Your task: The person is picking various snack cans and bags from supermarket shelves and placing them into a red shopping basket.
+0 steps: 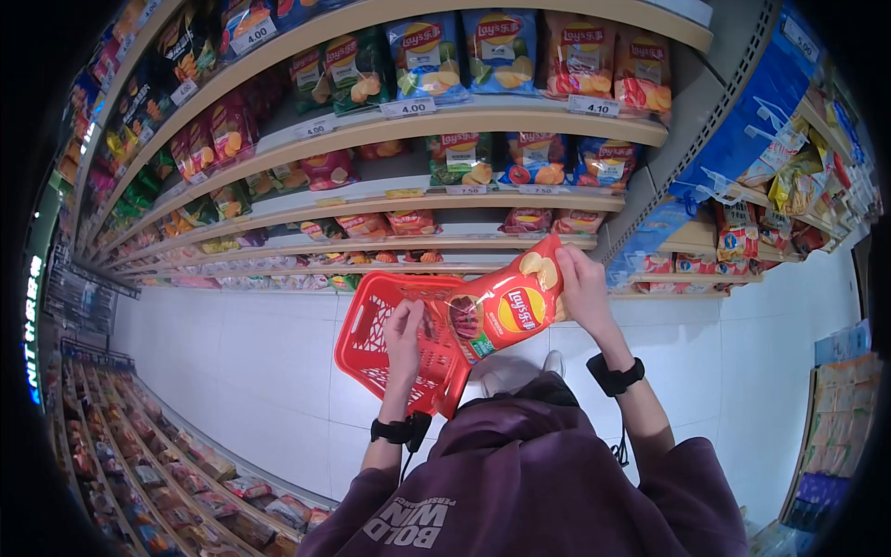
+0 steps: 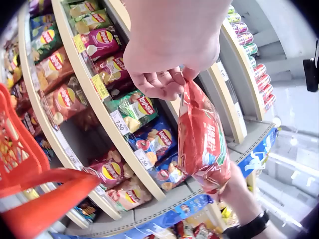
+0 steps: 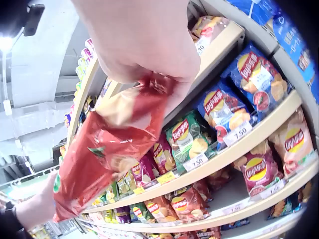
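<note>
A red Lay's chip bag [image 1: 512, 311] is stretched at a slant between both hands, its printed front facing up in the head view. My right hand [image 1: 585, 292] pinches its upper right end, and the right wrist view shows the bag's gathered edge in that hand [image 3: 149, 55]. At the other end, my left hand [image 1: 405, 339] grips a corner of the bag [image 2: 202, 134], as the left wrist view shows with the curled fingers of that hand [image 2: 172, 55]. Below the left hand is a red basket [image 1: 351, 348]; what supports it is hidden.
Shelves [image 1: 353, 125] of chip bags run across the front and curve down the left. A blue shelf end panel [image 1: 742, 111] with hooks stands at the right. More stocked shelves [image 1: 176, 441] are at the lower left. White tiled floor [image 1: 251, 357] lies beneath, with the person's shoes [image 1: 554, 362].
</note>
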`<move>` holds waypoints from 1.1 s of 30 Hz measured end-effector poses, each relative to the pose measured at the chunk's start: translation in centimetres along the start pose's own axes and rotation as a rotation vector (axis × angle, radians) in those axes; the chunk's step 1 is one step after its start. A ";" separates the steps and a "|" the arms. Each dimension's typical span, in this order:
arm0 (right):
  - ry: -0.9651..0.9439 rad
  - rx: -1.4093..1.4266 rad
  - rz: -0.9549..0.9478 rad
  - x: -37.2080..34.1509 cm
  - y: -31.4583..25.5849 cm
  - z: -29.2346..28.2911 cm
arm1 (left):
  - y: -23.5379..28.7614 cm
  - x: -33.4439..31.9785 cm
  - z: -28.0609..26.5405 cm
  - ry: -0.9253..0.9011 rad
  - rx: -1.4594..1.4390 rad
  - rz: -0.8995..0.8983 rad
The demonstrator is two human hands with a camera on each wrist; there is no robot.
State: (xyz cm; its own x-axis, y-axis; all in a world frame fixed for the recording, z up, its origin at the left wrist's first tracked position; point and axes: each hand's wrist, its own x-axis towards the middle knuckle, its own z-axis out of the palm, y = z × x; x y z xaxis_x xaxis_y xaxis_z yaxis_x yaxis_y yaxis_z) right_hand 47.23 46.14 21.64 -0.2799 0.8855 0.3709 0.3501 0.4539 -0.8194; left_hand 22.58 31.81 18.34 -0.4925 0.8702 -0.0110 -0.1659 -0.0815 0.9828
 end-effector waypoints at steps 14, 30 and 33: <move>-0.254 -0.178 -0.452 2.9 -8.4 0.2 | 2.9 0.3 5.3 -0.493 0.483 0.068; -0.305 0.702 0.333 -4.4 -3.6 3.6 | 2.5 0.1 4.8 -0.261 -0.159 -0.346; -0.244 0.657 0.323 -4.3 -3.6 4.0 | 1.8 0.2 4.1 -0.241 -0.313 -0.364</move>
State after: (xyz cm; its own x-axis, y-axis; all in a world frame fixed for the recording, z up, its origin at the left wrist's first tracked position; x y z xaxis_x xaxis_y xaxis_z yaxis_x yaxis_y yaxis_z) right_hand 43.63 40.30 21.30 -0.4701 0.8822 0.0252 -0.1334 -0.0428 -0.9901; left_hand 25.67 33.83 20.84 -0.1513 0.9531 -0.2622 -0.5546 0.1377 0.8206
